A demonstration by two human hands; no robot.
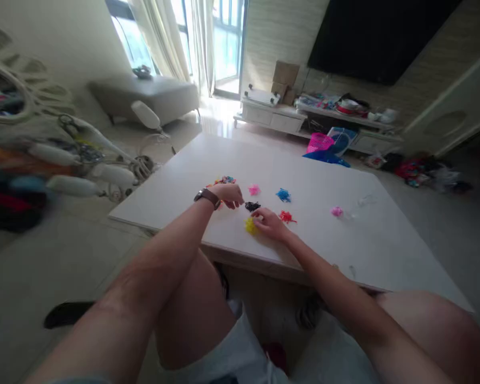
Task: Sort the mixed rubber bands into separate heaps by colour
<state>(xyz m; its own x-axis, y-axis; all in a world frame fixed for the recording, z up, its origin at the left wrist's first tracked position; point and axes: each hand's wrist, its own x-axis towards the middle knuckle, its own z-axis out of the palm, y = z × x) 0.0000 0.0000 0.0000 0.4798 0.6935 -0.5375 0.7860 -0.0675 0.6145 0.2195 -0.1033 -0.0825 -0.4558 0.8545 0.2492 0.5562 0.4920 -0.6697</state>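
Observation:
On the white table [324, 186] lie small heaps of thin stringy pieces, sorted by colour. My left hand [229, 194], with a dark watch on its wrist, is bent downward just left of the black heap [252, 206]. Its fingers are curled together; anything between them is too small to make out. Beside the yellow heap [250, 226], my right hand [270, 224] has its fingertips drawn in close to the yellow and black pieces. Whatever it pinches cannot be made out. A mixed-colour heap [227, 180] is partly hidden behind my left hand.
Pink [254, 190], blue [284, 194] and red [287, 216] heaps surround the hands. Farther right are a pinkish-purple bundle [336, 212] and a clear plastic piece [367, 200]. The table's near edge runs above my knees. A white-armed stand [100, 138] is at left.

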